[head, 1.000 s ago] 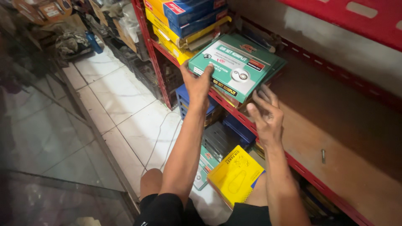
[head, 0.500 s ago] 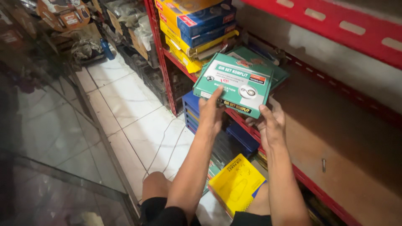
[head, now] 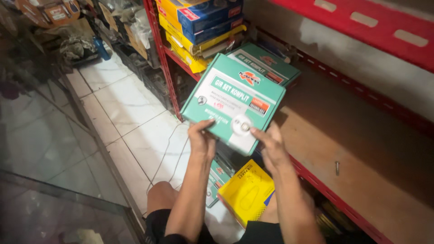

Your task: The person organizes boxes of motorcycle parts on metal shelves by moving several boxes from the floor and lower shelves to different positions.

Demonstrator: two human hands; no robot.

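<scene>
The green box [head: 233, 103] was in your grip there, tilted up off the wooden shelf [head: 361, 149], held out over its red front edge. Your left hand [head: 201, 141] pinched the near edge, fingers curled under and thumb on top; your right hand [head: 270, 147] clamped the lower corner the same way. A second green box [head: 266, 65] lay flat on the shelf just behind it. Blue and yellow boxes [head: 201, 22] sat stacked beside. A yellow box [head: 246, 192] rested below, near your knee. Box lifted, not set down.
</scene>
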